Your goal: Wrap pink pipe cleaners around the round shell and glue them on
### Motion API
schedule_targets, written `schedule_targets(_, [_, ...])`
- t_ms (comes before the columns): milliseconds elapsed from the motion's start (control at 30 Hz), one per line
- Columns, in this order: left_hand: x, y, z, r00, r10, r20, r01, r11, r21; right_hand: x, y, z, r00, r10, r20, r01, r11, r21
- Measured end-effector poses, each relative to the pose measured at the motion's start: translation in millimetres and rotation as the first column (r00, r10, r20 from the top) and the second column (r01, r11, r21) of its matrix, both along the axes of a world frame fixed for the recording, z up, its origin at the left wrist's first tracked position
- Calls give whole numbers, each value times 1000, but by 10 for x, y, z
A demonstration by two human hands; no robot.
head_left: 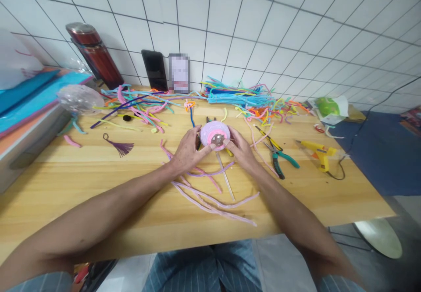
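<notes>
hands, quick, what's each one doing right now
Left hand: closed on the left side of the purple-and-pink round piece.
Right hand: closed on the right side of the same piece.

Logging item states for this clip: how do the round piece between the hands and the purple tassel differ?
The round piece is pale lilac and pink; the tassel is dark purple. The left hand and right hand hold the round piece; the tassel lies untouched on the table. The round piece looks compact, the tassel stringy with a loop.
</notes>
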State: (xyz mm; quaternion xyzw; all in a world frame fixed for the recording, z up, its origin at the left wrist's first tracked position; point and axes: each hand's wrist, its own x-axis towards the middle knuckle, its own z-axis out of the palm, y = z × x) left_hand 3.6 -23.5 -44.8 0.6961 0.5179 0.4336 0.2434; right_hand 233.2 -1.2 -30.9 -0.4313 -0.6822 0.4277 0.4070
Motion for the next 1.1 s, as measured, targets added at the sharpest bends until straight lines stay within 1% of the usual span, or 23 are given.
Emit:
schedule_targets(100, [3,6,25,999,-26,-20,26,999,28,-9,-10,4,1000,-23,-11,23,1000,-1])
schedule_targets(200, [5,5,75,997,-62,-40,63,998,28,-15,-20,23,1000,-29,-9,29,999,-18])
schedule_targets(300, [9,-2,98,997,-63,-35,64,998,23,-14,-23,33,999,-31,-24,30,999,-38])
schedule_targets(433, [15,-5,74,997,-71,7,71,997,8,-10,-24,24,999,-31,-12,30,999,-28])
schedule_targets(533, [-5,0,83,997,-30,70,33,998,-47,-10,-24,27,995,-95,-5,95,995,-19])
schedule_targets(600, [-37,-8,149,994,35,105,-31,999,-42,-2,-21,64,984,-177,-14,177,984,26])
schedule_targets(633, [-54,-23,206,990,70,119,-70,998,-5,8,-20,101,975,-220,-25,221,973,62])
schedule_targets(700, [-71,-87,356,985,105,135,-121,986,115,47,-21,222,956,-289,-52,294,945,145])
schedule_targets(733, [-64,-140,438,988,90,128,-112,978,177,77,-26,308,947,-314,-65,320,928,191])
schedule_targets(767, [-45,-206,514,993,38,110,-60,975,212,114,-37,407,940,-333,-76,341,910,237])
schedule_targets(800, [-13,-283,576,996,-59,70,44,980,194,158,-55,515,933,-350,-86,360,888,288])
schedule_targets(833, [31,-366,618,981,-191,3,190,974,125,207,-79,628,923,-372,-96,381,859,342])
schedule_targets(867, [81,-450,636,937,-341,-76,346,936,60,260,-110,738,911,-399,-107,407,823,396])
schedule_targets(900, [133,-531,631,868,-472,-152,479,877,16,317,-145,840,896,-428,-117,434,787,438])
schedule_targets(933, [183,-603,607,779,-583,-231,594,804,-25,377,-184,930,882,-456,-121,456,757,468])
schedule_targets(967, [227,-663,568,716,-633,-295,652,757,-42,439,-225,1003,874,-474,-107,462,743,485])
schedule_targets(1000, [263,-710,522,663,-664,-346,687,723,-74,502,-268,1058,869,-488,-78,459,739,494])
schedule_targets(1033, [288,-741,476,620,-683,-386,705,701,-106,566,-311,1096,864,-502,-29,448,742,499])
schedule_targets(1100, [312,-762,402,571,-697,-433,707,686,-171,695,-402,1121,833,-547,81,439,744,504])
